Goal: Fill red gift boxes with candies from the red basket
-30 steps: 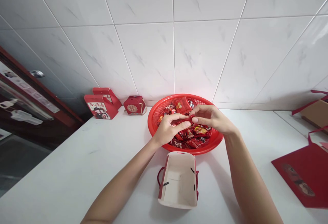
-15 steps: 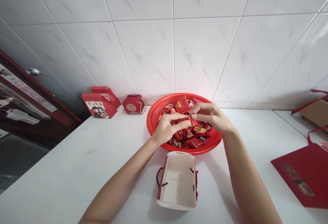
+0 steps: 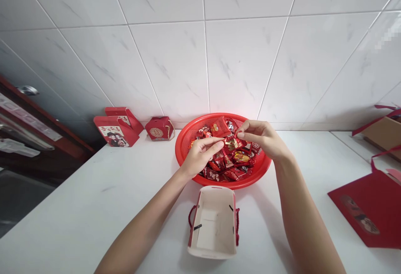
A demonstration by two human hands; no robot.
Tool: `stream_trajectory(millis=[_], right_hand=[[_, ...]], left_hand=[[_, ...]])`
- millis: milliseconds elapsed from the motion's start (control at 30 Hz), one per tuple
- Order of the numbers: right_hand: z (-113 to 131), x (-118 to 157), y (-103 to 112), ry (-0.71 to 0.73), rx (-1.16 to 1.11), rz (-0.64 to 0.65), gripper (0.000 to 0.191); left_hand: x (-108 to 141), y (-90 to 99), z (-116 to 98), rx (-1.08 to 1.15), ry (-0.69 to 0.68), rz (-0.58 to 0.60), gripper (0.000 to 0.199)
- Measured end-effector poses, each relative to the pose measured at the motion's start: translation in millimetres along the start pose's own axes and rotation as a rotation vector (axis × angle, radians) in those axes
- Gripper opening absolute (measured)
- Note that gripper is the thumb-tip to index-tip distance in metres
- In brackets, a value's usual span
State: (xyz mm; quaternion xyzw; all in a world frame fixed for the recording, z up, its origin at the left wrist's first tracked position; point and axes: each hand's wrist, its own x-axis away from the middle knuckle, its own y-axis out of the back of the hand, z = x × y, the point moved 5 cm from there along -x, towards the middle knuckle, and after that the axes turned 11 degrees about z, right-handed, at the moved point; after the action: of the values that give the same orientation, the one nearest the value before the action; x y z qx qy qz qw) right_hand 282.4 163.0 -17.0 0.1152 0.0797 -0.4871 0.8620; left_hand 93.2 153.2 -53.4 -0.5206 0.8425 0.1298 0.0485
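Over a red plastic basket (image 3: 181,148) heaped with red-wrapped candies (image 3: 241,157), both hands are at work on one small wrapped candy (image 3: 232,144) in red and gold. My left hand (image 3: 200,155) pinches its left end between thumb and fingers. At the other end, my right hand (image 3: 265,140) has its thumb and forefinger pressed together on the red wrapper. An open carton (image 3: 211,228), white inside with dark red cord handles, sits in front of the basket between my forearms.
Two red boxes with printed pictures (image 3: 115,132) and a small red box with a cord (image 3: 159,130) stand by the tiled wall (image 3: 169,69) on the left. At the right lie a red bag (image 3: 372,207) and a brown-and-red box (image 3: 384,136). The white counter (image 3: 78,207) runs beneath.
My hands have moved slightly apart, and more of the candy shows between them. The whole view has shifted a little, so the surroundings sit further left.
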Motion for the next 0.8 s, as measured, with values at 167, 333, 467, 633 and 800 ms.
stream_trajectory(millis=[167,333,467,633,800], right_hand=[[0.4,0.6,0.9,0.005,0.002,0.009,0.033],[-0.6,1.8,2.3,-0.017,0.029,0.004,0.034],[-1.2,2.1,3.6,-0.013,0.029,-0.001,0.035],[-1.4,2.7,3.0,-0.022,0.027,-0.002,0.036],[2.2,4.0,-1.1,-0.029,0.014,0.018,0.036]], left_hand=[[1.7,-0.2,-3.9,-0.005,-0.001,0.004,0.038],[2.8,0.0,-7.0,0.024,0.007,0.01,0.037],[2.5,0.2,-7.4,0.036,0.007,0.003,0.038],[1.8,-0.9,-9.2,0.058,-0.032,0.026,0.033],[1.4,0.3,-7.3,0.068,-0.028,-0.01,0.038]])
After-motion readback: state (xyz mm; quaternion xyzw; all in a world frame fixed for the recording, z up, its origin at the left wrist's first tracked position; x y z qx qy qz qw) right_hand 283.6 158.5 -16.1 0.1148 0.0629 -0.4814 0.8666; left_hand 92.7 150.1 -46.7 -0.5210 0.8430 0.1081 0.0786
